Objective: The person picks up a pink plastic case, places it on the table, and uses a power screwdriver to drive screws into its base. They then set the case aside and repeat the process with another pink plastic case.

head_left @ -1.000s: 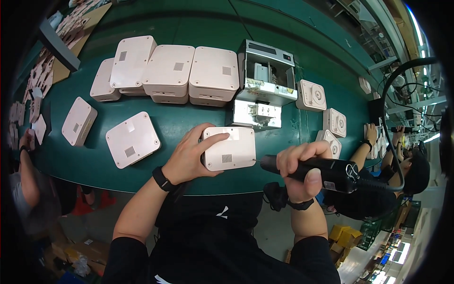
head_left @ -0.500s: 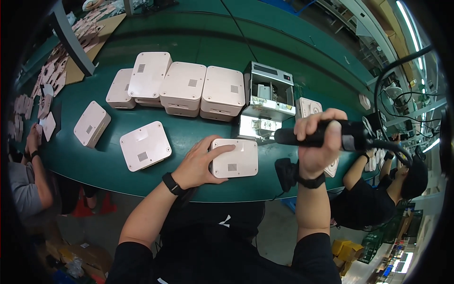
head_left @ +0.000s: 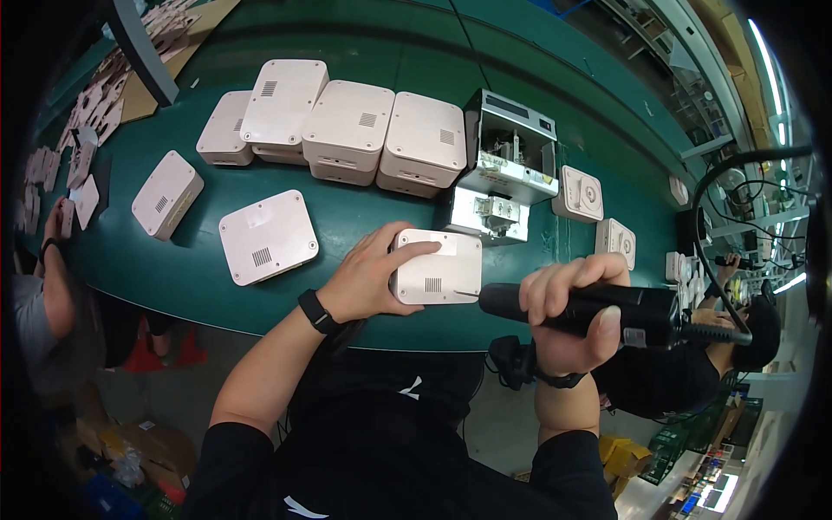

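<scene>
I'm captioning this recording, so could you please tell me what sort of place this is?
Probably an assembly workshop: pale box-shaped housings stacked on a long green bench, a black corded power tool in the right hand, and other people alongside it.

The left hand spans the left end of the pale box, its index finger stretched over the top face and its thumb along the near side. The left forearm, bare, slants up toward the box from its lower left. To the right of the box, apart from it, the right hand is curled in a grip, thumb raised. The right forearm, also bare, rises steeply from below and right of the box.
</scene>
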A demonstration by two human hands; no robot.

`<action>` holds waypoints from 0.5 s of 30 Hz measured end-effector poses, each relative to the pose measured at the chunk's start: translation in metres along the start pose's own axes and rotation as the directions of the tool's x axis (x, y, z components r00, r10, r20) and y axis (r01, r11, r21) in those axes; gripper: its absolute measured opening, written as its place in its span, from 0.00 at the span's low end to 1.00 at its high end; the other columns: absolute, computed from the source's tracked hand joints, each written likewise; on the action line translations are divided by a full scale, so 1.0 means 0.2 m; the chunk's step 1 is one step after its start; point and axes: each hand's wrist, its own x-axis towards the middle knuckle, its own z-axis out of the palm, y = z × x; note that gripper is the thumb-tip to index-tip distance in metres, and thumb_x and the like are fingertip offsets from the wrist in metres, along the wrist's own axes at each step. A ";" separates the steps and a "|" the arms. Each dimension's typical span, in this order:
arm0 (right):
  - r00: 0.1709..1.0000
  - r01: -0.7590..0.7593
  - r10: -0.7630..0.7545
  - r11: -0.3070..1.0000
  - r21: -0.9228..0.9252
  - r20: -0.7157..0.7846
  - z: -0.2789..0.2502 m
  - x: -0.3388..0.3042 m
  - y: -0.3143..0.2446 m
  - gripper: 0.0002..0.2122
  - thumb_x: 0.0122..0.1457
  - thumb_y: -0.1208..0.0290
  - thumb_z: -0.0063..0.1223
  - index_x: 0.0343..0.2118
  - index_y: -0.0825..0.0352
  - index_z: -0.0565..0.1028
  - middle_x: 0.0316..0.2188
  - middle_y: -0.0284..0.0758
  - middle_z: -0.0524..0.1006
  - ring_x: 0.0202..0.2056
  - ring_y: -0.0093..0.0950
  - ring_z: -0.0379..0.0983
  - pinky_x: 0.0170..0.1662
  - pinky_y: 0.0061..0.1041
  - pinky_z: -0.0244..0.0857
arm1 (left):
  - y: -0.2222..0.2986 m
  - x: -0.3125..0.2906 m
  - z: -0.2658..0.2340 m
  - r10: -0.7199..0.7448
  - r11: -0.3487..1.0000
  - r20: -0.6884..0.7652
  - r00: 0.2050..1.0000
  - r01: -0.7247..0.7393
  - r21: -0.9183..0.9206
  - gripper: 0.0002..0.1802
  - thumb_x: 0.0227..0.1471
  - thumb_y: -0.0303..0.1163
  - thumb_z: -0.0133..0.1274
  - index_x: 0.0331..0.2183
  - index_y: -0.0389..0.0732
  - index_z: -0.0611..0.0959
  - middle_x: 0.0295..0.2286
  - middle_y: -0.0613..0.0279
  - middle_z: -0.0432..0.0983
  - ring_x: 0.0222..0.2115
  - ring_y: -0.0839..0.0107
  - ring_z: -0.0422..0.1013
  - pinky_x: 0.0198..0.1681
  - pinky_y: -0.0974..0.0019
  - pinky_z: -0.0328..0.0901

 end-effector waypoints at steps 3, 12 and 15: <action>0.999 -0.036 0.037 0.999 -0.016 0.011 0.03 -0.04 -0.02 0.22 0.57 0.47 0.52 0.38 0.62 0.62 0.20 0.32 0.68 0.18 0.25 0.66 0.28 0.28 0.64 | 0.00 0.00 0.01 -0.024 1.000 0.005 1.000 0.024 -0.015 0.48 0.27 0.38 0.72 0.56 0.57 0.75 0.53 0.53 0.62 0.53 0.50 0.64 0.56 0.53 0.62; 0.993 -0.118 0.118 0.993 -0.005 0.028 0.04 -0.04 0.03 0.22 0.55 0.49 0.56 0.38 0.62 0.62 0.20 0.32 0.69 0.19 0.25 0.67 0.28 0.29 0.65 | 0.00 0.00 0.02 0.006 1.000 -0.030 1.000 -0.006 -0.022 0.48 0.27 0.38 0.72 0.55 0.57 0.75 0.52 0.53 0.63 0.52 0.51 0.65 0.56 0.53 0.62; 0.990 -0.141 0.141 0.990 -0.015 0.028 0.05 -0.04 0.05 0.22 0.55 0.49 0.57 0.38 0.62 0.62 0.20 0.32 0.69 0.19 0.26 0.67 0.28 0.30 0.65 | -0.01 0.00 0.01 0.032 0.999 -0.039 0.999 -0.031 0.017 0.46 0.28 0.38 0.73 0.54 0.54 0.76 0.51 0.52 0.64 0.52 0.51 0.65 0.55 0.55 0.63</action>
